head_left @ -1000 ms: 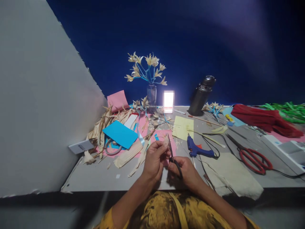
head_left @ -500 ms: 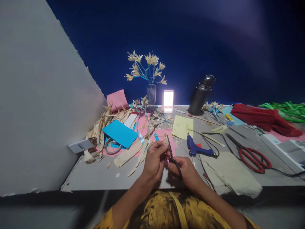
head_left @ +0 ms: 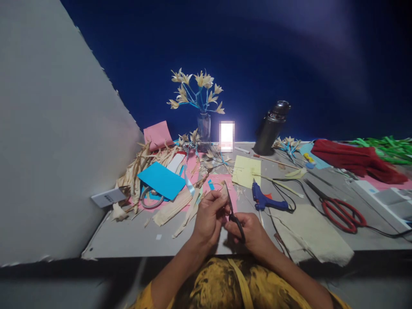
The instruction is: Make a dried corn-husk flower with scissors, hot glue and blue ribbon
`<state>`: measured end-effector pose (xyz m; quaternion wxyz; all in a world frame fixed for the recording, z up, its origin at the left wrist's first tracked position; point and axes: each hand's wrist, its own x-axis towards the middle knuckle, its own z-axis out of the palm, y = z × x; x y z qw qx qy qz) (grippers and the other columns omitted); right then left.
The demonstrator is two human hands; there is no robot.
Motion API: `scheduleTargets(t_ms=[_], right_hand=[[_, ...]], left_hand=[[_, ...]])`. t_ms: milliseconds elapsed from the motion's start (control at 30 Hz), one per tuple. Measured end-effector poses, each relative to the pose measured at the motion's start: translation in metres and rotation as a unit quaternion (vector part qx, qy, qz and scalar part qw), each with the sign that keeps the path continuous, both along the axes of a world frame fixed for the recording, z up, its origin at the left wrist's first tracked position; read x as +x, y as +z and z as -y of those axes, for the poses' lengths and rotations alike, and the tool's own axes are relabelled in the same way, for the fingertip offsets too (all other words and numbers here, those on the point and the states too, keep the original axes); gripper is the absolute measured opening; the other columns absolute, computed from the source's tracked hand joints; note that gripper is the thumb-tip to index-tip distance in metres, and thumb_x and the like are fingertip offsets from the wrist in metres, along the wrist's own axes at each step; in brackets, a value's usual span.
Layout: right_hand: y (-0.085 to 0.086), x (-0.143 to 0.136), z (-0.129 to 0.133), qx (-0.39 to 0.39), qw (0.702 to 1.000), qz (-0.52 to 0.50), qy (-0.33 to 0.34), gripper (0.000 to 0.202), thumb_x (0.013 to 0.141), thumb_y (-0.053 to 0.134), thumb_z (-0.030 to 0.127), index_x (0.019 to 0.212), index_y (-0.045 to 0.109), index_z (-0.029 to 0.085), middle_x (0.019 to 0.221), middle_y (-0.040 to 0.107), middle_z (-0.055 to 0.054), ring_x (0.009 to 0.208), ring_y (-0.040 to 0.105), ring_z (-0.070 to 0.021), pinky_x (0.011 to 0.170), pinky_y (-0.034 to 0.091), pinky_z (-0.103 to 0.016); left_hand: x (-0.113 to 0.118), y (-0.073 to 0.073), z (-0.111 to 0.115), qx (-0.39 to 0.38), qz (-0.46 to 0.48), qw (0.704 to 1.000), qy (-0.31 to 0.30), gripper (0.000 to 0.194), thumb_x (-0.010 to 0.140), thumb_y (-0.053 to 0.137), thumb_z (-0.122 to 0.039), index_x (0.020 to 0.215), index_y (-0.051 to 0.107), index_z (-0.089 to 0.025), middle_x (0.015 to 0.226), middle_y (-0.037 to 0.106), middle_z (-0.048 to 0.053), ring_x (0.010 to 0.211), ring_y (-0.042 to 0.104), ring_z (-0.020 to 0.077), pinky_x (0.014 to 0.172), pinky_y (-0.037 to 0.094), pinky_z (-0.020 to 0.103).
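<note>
Small black-handled scissors (head_left: 235, 219) are gripped in my right hand (head_left: 252, 234), blades pointing up and away. My left hand (head_left: 208, 216) is closed, its thumb and fingers pinching a small pale piece (head_left: 223, 189) beside the blades. Both hands are close together over the front middle of the table. Behind them lies pink paper (head_left: 214, 178) with scraps on it. Strips of dried husk (head_left: 174, 209) lie left of my left hand. To the right of the hands is a blue glue gun (head_left: 268, 201).
A glass vase (head_left: 204, 128) holds pale flowers at the back, near a bright light (head_left: 227, 136). A dark flask (head_left: 272, 128) stands right of it. Large red-handled scissors (head_left: 343, 214) and a folded cloth (head_left: 312, 234) lie right. Blue paper (head_left: 162, 180) and husks crowd the left.
My right hand has shifted very slightly left with the scissors. My left hand keeps nearly the same pose.
</note>
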<state>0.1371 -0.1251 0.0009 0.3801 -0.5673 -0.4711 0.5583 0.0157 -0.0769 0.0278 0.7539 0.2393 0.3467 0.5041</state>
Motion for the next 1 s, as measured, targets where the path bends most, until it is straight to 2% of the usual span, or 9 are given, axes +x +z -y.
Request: scheduleTargets(t_ms=[167, 400, 733, 1000], right_hand=[[-0.0004, 0.0010, 0.0005, -0.008, 1.000, -0.003, 0.006, 0.055, 0.068, 0.075, 0.067, 0.053, 0.054, 0.018, 0.045, 0.051, 0.001, 0.045, 0.040, -0.0094, 0.044, 0.029, -0.023], [0.0009, 0.0034, 0.0025, -0.015, 0.998, -0.044, 0.033, 0.055, 0.072, 0.072, 0.068, 0.057, 0.053, 0.018, 0.048, 0.054, 0.001, 0.046, 0.047, -0.0104, 0.047, 0.036, -0.023], [-0.0022, 0.0025, 0.0036, -0.004, 0.999, -0.028, 0.022, 0.055, 0.073, 0.072, 0.066, 0.055, 0.053, 0.018, 0.047, 0.053, 0.002, 0.045, 0.046, -0.0098, 0.046, 0.035, -0.023], [0.0008, 0.0014, 0.0040, -0.015, 0.999, -0.040, 0.023, 0.056, 0.069, 0.074, 0.068, 0.057, 0.052, 0.019, 0.047, 0.051, 0.003, 0.044, 0.044, -0.0095, 0.044, 0.034, -0.022]], left_hand=[[-0.0018, 0.0000, 0.0002, -0.006, 0.001, 1.000, -0.004, 0.034, 0.064, 0.087, -0.026, 0.067, 0.055, -0.017, 0.057, 0.058, -0.004, 0.053, 0.053, 0.0086, 0.052, 0.042, 0.019], [-0.0033, -0.0015, 0.0012, -0.011, 0.012, 1.000, -0.012, 0.028, 0.066, 0.084, -0.022, 0.068, 0.057, -0.016, 0.059, 0.061, -0.002, 0.054, 0.055, 0.0087, 0.053, 0.043, 0.018], [-0.0043, -0.0059, 0.0014, -0.005, 0.010, 1.000, -0.013, 0.025, 0.068, 0.082, -0.020, 0.067, 0.057, -0.016, 0.057, 0.060, -0.002, 0.053, 0.055, 0.0089, 0.054, 0.042, 0.019], [-0.0024, -0.0035, 0.0015, -0.002, 0.007, 1.000, 0.001, 0.026, 0.067, 0.082, -0.022, 0.066, 0.056, -0.016, 0.057, 0.059, -0.003, 0.052, 0.054, 0.0086, 0.053, 0.041, 0.019]])
